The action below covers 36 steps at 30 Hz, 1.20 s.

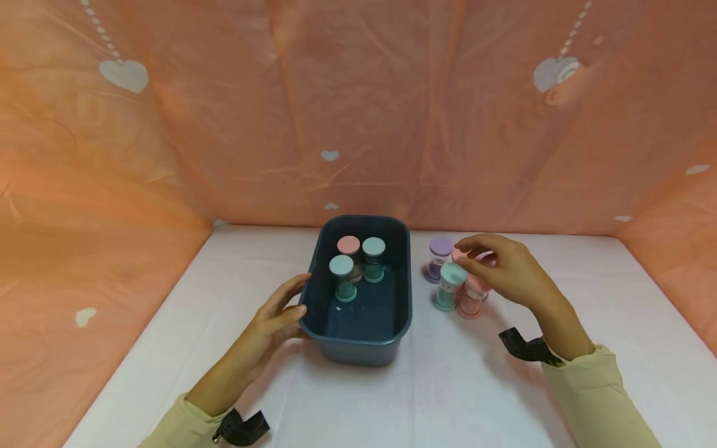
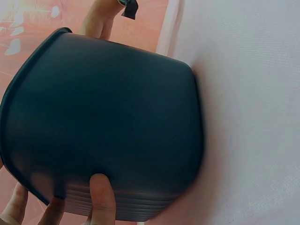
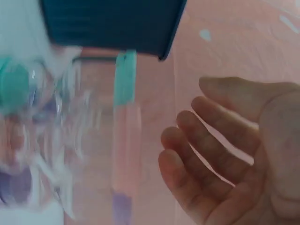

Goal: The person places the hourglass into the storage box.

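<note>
Orange sheeting [image 1: 364, 112] backs a white tabletop [image 1: 347, 410]; left hand [image 1: 277, 318] grips the bin [image 1: 358, 352], right hand [image 1: 511, 269] relaxed beside sand timers [image 1: 452, 277]

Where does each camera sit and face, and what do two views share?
Head: worn on the head, looking forward and down at the bin and hourglasses; left hand, right hand and sleeves show.
On the left wrist: faces the bin's outer wall, image rolled sideways; left fingers and part of the right arm show.
On the right wrist: faces blurred hourglasses, bin at the top, rolled; right fingers show.
Shared: bin in all three; hourglasses in head and right wrist only.
</note>
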Motion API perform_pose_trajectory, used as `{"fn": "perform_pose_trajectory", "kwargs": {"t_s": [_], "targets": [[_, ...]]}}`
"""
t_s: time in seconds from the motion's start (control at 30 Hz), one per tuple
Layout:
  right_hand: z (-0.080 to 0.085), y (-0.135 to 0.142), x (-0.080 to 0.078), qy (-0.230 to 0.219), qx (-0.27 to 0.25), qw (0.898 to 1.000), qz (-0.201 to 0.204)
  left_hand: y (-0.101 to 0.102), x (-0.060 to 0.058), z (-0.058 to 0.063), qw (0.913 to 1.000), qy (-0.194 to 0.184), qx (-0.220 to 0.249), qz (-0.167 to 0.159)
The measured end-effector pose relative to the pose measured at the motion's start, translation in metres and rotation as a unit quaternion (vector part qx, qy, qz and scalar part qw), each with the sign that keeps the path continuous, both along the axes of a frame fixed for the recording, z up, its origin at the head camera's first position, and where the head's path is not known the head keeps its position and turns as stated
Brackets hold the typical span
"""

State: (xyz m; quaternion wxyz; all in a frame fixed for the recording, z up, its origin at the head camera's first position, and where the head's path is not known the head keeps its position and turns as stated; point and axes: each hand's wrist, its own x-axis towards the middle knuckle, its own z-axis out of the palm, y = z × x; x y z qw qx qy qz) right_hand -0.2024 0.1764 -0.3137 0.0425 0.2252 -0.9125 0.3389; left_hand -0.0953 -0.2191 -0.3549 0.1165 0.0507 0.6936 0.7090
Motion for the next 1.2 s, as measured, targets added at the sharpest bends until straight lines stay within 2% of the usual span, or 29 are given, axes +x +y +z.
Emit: {"fn": "perform_pose_trajectory", "kwargs": {"t_s": [0.07, 0.2, 0.33, 0.57, 0.9, 1.2], "targets": [[0.002, 0.006, 0.002, -0.007, 0.016, 1.000, -0.013, 0.001, -0.001, -0.001, 1.0000, -0.001, 0.001, -0.001], [0.004, 0.014, 0.003, 0.001, 0.061, 0.998, -0.008, -0.001, 0.000, 0.000, 1.0000, 0.000, 0.003, -0.001], [0.003, 0.025, 0.001, 0.016, 0.088, 0.996, 0.005, -0.001, 0.000, -0.001, 1.0000, 0.000, 0.007, -0.005], [0.001, 0.035, 0.002, -0.005, 0.133, 0.991, 0.029, -0.001, 0.001, 0.000, 1.0000, 0.001, 0.005, -0.006], [-0.005, 0.035, 0.005, -0.028, 0.142, 0.988, 0.056, 0.001, 0.004, 0.000, 0.9999, -0.015, -0.002, -0.003], [0.001, 0.035, 0.006, -0.030, 0.141, 0.987, 0.070, 0.000, 0.001, 0.002, 1.0000, -0.004, -0.002, -0.007]]}}
